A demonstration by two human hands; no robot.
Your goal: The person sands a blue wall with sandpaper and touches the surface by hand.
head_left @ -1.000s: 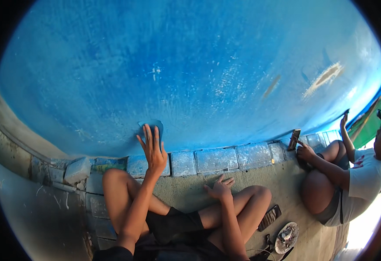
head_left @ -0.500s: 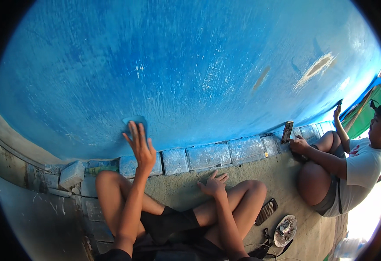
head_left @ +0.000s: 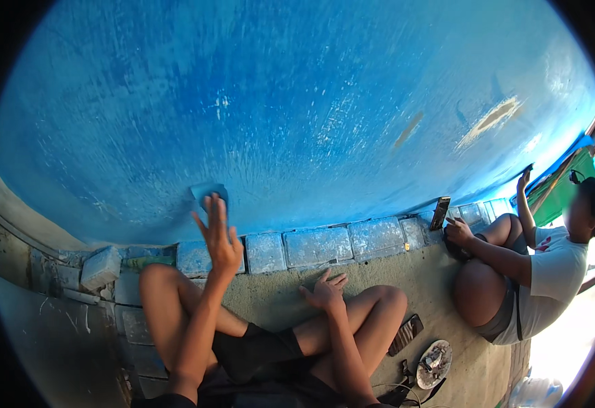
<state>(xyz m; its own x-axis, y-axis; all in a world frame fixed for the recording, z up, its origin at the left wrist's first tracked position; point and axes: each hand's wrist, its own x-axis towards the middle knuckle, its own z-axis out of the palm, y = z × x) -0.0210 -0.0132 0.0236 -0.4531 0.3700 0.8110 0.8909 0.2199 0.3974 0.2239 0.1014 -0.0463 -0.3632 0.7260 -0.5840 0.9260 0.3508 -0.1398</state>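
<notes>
Up against the blue wall [head_left: 277, 122], my left hand [head_left: 221, 246] presses a bluish sheet of sandpaper [head_left: 205, 190] flat under its fingertips. The fingers point upward, with the thumb and index finger spread away from the others. One corner of the sheet sticks out to the left of the fingers. Above it, the paint is scuffed with pale streaks. My right hand [head_left: 326, 291] hangs by my right shin, over the concrete floor, its fingers apart and nothing in it.
A row of grey blocks [head_left: 318, 246] runs along the wall's foot. At right, another person [head_left: 552, 268] sits with one hand at the wall and a dark device [head_left: 440, 213] by the other. Beside my right knee lie a phone [head_left: 406, 334] and an oval dish of debris [head_left: 434, 364].
My left hand has slid slightly down the wall with the sandpaper, and more of the sheet's corner shows. The whole view has shifted a little; my right hand keeps its pose.
</notes>
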